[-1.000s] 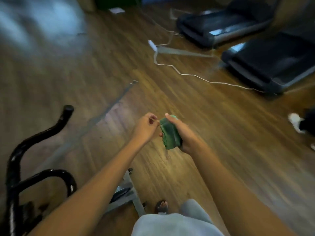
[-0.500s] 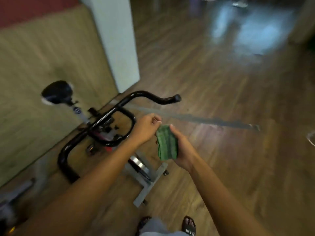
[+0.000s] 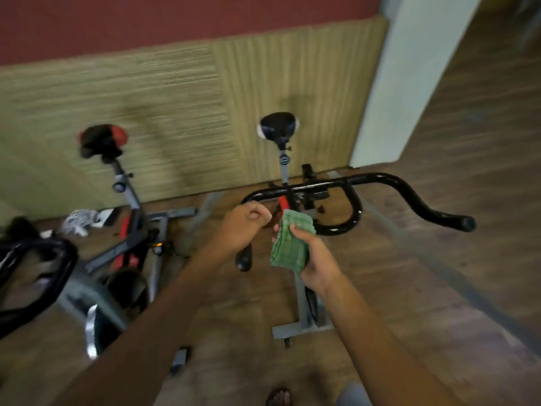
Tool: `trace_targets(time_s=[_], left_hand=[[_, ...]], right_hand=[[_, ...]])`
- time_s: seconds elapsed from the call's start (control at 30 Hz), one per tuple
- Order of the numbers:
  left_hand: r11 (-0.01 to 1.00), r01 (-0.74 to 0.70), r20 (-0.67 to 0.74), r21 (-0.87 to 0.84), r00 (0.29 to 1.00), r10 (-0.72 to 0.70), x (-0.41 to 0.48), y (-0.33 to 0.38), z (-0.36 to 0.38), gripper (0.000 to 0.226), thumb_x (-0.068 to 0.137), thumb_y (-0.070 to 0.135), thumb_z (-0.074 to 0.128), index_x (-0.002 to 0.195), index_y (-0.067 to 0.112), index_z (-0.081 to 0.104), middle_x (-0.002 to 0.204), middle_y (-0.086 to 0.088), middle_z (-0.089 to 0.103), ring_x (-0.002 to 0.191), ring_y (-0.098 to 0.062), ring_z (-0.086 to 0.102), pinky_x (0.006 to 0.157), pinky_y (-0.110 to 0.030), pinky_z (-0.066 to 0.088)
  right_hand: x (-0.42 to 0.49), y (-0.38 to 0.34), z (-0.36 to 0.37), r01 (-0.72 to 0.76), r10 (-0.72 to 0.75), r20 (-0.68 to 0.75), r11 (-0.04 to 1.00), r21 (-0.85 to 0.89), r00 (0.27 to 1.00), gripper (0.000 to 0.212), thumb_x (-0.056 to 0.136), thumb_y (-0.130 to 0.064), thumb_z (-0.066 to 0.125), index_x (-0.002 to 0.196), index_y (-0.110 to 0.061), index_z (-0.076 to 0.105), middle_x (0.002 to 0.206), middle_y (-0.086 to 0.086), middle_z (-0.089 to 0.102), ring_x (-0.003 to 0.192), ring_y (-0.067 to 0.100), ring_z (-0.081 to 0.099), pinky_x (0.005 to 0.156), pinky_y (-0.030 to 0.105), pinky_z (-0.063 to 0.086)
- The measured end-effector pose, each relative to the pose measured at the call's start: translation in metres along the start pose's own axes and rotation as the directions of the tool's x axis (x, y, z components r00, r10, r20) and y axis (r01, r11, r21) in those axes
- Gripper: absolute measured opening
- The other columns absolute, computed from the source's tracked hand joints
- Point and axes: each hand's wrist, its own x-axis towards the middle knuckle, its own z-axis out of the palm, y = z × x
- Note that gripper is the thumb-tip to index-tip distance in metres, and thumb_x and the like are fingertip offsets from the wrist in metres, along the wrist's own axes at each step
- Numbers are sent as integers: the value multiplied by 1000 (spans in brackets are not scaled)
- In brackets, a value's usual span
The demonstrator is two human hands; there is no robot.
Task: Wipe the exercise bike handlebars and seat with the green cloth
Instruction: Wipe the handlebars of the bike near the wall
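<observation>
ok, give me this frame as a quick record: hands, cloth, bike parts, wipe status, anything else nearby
left hand: fist, fingers curled, holds nothing visible, in front of the handlebars
right hand: grips the folded cloth
cloth: green, checked, folded, off the bike
handlebars: black, glossy, no cloth contact
seat: black with white sides, by the wall, untouched
wipe status: not yet begun
second bike: to the left, red and black seat
floor: wood
blur: heavy on the left
</observation>
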Motion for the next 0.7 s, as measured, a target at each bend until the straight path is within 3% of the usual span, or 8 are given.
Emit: trace_targets(time_s=[0.13,0.23,0.3,0.4,0.5,0.63,0.7], left_hand=[[991,77,-79,-113,993,-86,-28,-23,-6,14,99,23,58,104,15,69,106,-2,71,101,-12,64,92,-28,47],[952,104,-230,-289,958,-174,-52,-28,7,18,101,16,55,108,8,68,102,-4,69,91,-6,63,84,-16,47],[903,97,-358,-419,896,-263,-67,-24,25,16,100,16,55,99,12,70,97,-1,70,83,2,64,81,-14,47],[872,44,-479,-488,821,-310,-76,-28,50,20,99,24,57,94,25,76,100,7,75,99,-2,67,93,-25,48],[866,-11,-577,-500,750,-324,-74,-28,71,28,96,26,54,109,16,77,110,3,75,111,-11,67,102,-32,50],[893,-198,-796,-404,558,-236,-63,-27,89,24,92,1,56,86,6,79,82,1,77,86,-7,72,78,-16,54],[892,-304,-851,-334,504,-147,-55,-36,93,21,88,6,59,80,5,78,80,-8,76,85,-20,73,80,-30,58]], right_hand=[[17,1,19,-69,73,25,989,-132,997,15,95,-10,63,107,-14,70,93,7,75,80,22,72,76,44,58],[29,-3,25,-62,82,65,963,-261,995,26,92,-9,68,117,-15,66,97,7,75,84,22,72,72,41,60],[38,-3,22,8,43,121,920,-391,992,28,92,-10,69,119,-18,64,102,4,74,90,22,72,73,40,60],[46,-1,23,268,-154,242,784,-560,958,27,94,-11,67,111,-32,62,111,-3,69,109,22,66,98,45,53],[49,5,23,492,-307,391,637,-594,868,36,96,-8,63,128,-24,55,117,-10,63,110,6,62,105,34,48],[64,27,17,722,-470,570,579,-379,675,39,96,-1,61,132,-13,51,116,-10,63,101,-10,62,90,12,48],[77,43,15,798,-544,623,553,-239,563,40,95,2,61,132,-11,50,117,-6,62,102,-10,61,89,9,45]])
